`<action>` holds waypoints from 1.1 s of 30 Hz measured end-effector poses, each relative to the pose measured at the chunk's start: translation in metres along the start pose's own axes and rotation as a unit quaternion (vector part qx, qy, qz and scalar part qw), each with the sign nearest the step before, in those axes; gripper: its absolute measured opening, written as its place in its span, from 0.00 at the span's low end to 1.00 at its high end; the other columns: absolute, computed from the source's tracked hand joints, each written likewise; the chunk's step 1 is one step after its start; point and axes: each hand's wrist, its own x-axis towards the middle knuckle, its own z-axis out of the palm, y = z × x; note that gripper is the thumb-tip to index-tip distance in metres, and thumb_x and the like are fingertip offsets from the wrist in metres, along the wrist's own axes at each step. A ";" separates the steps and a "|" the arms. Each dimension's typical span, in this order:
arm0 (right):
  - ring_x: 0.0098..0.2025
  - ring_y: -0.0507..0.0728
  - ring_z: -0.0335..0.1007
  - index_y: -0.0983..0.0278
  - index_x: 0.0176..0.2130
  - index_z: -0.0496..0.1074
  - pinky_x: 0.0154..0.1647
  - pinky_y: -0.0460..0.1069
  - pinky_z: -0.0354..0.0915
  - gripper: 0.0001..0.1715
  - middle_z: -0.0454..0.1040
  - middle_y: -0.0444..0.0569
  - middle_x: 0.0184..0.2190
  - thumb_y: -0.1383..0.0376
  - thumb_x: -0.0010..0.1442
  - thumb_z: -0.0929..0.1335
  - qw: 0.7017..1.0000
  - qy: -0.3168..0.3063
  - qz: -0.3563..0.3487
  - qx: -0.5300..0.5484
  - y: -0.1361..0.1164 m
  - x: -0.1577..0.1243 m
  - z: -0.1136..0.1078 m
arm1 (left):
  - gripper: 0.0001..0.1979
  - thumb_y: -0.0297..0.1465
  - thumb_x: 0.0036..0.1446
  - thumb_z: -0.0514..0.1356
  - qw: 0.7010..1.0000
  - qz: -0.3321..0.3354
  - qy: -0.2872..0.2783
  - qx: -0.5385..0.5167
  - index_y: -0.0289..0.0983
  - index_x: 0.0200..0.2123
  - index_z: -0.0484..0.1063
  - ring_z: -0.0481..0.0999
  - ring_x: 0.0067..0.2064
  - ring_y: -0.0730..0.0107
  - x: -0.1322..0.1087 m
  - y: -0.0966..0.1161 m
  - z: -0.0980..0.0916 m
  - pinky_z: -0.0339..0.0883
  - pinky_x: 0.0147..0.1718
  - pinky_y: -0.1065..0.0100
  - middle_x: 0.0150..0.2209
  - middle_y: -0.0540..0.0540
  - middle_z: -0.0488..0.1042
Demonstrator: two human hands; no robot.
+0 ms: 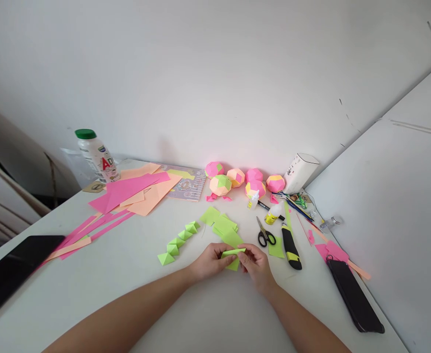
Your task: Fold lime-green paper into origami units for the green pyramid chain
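My left hand [212, 261] and my right hand [255, 263] meet near the table's middle, thumbs and fingers closed on a folded piece of green paper [233, 252]. Just beyond them lies a loose stack of green paper squares [225, 226], partly covered by my hands. To the left, several folded green paper pieces [176, 243] stand in a slanting row. Right of my hands are black-handled scissors [266, 234], a green paper square [276, 247] and a black and yellow utility knife [291, 247].
Several paper balls [220, 184] sit along the wall. Glue bottles [273, 214] stand before them. Pink and orange sheets [138, 189] lie at the left back beside a white bottle [96, 157]. A dark tablet [12, 267] lies left, a black phone [355, 294] right.
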 end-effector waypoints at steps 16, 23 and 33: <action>0.18 0.48 0.58 0.65 0.35 0.72 0.19 0.43 0.56 0.13 0.64 0.39 0.17 0.58 0.53 0.69 1.000 -0.007 0.010 0.028 0.001 0.003 -0.001 | 0.14 0.37 0.53 0.57 0.999 -0.014 -0.003 0.030 0.33 0.36 0.74 0.67 0.28 0.72 0.001 -0.008 -0.003 0.59 0.28 0.72 0.28 0.47 0.73; 0.17 0.47 0.57 0.65 0.32 0.72 0.18 0.43 0.55 0.11 0.63 0.39 0.16 0.59 0.52 0.69 0.999 -0.001 0.003 0.035 -0.001 0.003 -0.001 | 0.13 0.36 0.53 0.57 0.999 -0.014 -0.007 0.035 0.33 0.35 0.74 0.65 0.28 0.74 0.001 -0.007 -0.003 0.59 0.28 0.72 0.27 0.49 0.71; 0.17 0.47 0.56 0.65 0.26 0.70 0.17 0.43 0.53 0.10 0.62 0.39 0.16 0.61 0.51 0.70 0.999 0.012 -0.008 0.053 0.000 0.005 -0.002 | 0.13 0.37 0.52 0.57 0.999 -0.034 -0.012 0.034 0.33 0.32 0.73 0.62 0.25 0.76 0.001 -0.005 -0.002 0.56 0.24 0.74 0.24 0.51 0.68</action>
